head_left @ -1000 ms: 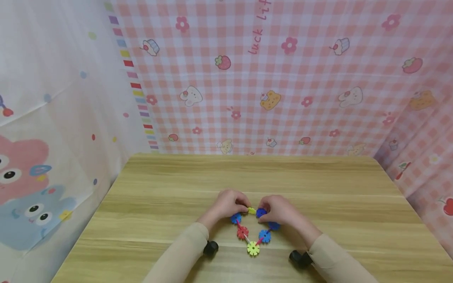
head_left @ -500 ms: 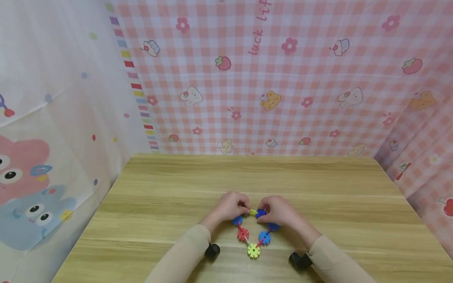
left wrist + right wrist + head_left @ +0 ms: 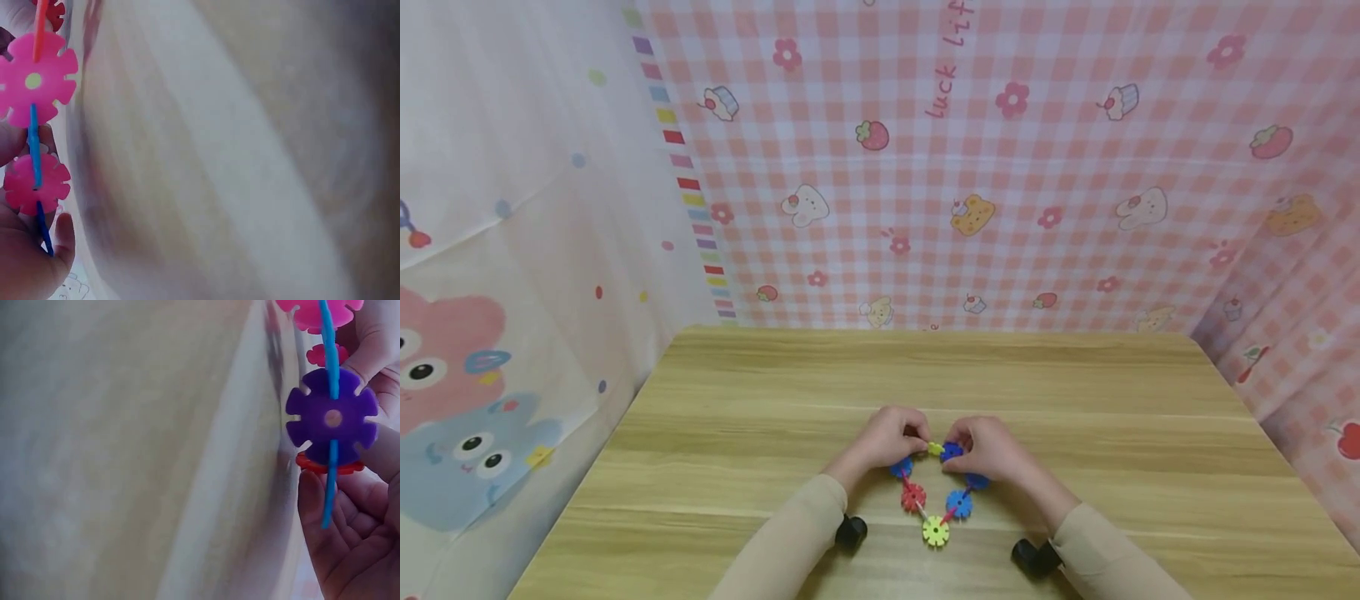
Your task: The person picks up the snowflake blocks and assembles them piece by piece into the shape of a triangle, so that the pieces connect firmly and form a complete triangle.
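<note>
Notched plastic building discs joined by thin strips form a loop between two hands. In the head view my left hand pinches a small yellow disc seen edge-on. Beside it, my right hand holds a dark blue disc close against the yellow one. A blue disc, red disc, lower yellow disc and light blue disc hang below. Another blue disc is partly covered by the right hand. The wrist views show a pink disc and a purple disc with blue strips.
A wood-grain table lies beneath both arms. Pink checked cloth hangs behind it, and a white printed cloth hangs at the left. A black wrist camera sits at the left wrist, another black camera at the right.
My left hand has shifted slightly right and toward me, bringing the small yellow disc nearer the dark blue one. The lower discs have slid a little toward me. Both hands keep their hold.
</note>
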